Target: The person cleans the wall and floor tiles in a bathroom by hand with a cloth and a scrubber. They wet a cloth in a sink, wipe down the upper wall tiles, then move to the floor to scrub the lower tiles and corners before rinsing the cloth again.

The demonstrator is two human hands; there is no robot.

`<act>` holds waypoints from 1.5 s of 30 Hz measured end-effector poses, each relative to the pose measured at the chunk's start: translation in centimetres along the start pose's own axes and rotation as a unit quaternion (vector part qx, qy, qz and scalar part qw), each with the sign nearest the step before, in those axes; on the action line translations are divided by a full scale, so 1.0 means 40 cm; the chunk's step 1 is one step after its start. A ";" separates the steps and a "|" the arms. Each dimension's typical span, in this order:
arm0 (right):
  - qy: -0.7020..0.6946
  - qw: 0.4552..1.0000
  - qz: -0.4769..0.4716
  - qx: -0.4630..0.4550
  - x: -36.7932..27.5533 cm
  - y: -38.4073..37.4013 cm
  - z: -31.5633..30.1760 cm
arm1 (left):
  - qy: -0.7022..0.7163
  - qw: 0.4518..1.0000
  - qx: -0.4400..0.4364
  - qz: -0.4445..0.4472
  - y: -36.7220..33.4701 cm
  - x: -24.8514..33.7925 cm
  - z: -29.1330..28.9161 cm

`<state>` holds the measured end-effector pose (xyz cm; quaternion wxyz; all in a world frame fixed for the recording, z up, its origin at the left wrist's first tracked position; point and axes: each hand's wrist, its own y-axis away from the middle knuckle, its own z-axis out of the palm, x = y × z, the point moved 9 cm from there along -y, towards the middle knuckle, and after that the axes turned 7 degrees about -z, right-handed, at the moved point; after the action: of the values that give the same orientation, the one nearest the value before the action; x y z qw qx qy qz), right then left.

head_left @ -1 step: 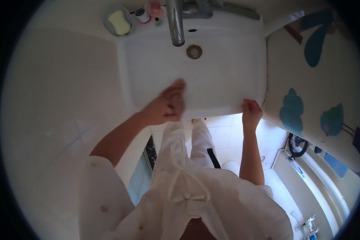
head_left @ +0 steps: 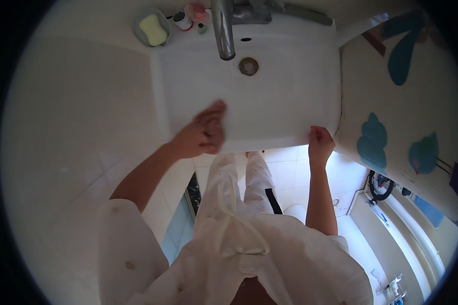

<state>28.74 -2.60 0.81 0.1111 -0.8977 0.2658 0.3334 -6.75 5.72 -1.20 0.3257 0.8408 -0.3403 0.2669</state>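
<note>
A white washbasin (head_left: 275, 109) lies in front of me. Over its near left part is my left hand (head_left: 201, 133), blurred, its fingers stretched toward the far right and nothing visible in them. My right hand (head_left: 321, 145) is at the front rim near the right corner, fingers curled in. Whether they pinch the rim or something small is hidden. Beyond both hands, a metal faucet (head_left: 225, 38) reaches over the basin, and no water shows coming from it. The round drain (head_left: 248, 66) sits below the spout.
At the back left, a grey dish holds a yellow soap bar (head_left: 153, 30). Next to it stand a small white jar (head_left: 182, 21), a pink item (head_left: 197, 12) and a tiny green bottle (head_left: 202, 28). A wall with blue stickers (head_left: 372, 134) borders the right side. White floor tiles show below.
My left hand has shifted a little to the left over the basin. The right hand keeps its place at the rim.
</note>
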 end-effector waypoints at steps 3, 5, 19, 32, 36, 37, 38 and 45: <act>0.164 0.963 -0.211 0.026 -0.099 -0.008 0.022 | -0.144 0.985 -0.040 -0.091 -0.014 -0.083 -0.069; 0.173 0.953 -0.245 0.028 -0.119 -0.036 0.047 | -0.250 0.957 0.129 -0.068 -0.079 -0.085 -0.119; 0.247 0.911 -0.327 0.051 -0.071 -0.017 0.088 | -0.193 0.950 0.174 -0.172 -0.678 0.112 0.055; 0.245 0.910 -0.329 0.063 -0.025 -0.022 0.092 | -0.022 0.985 0.170 0.014 -0.383 0.261 0.166; 0.245 0.914 -0.319 0.057 -0.033 -0.017 0.103 | -0.050 0.987 0.149 -0.035 -0.175 0.162 0.076; 0.264 0.911 -0.313 0.044 -0.027 -0.014 0.109 | -0.078 0.989 0.115 -0.057 -0.135 0.136 0.057; 0.271 0.910 -0.312 0.035 -0.044 -0.011 0.108 | -0.106 0.988 0.081 -0.083 -0.089 0.107 0.037; 0.300 0.904 -0.304 0.033 -0.002 -0.017 0.125 | -0.310 0.924 0.212 -0.069 0.147 0.001 -0.173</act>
<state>26.37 -0.12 -2.89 0.1518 -0.9883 0.0119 -0.0106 -12.70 7.47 5.43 0.0355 0.9524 -0.3005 0.0355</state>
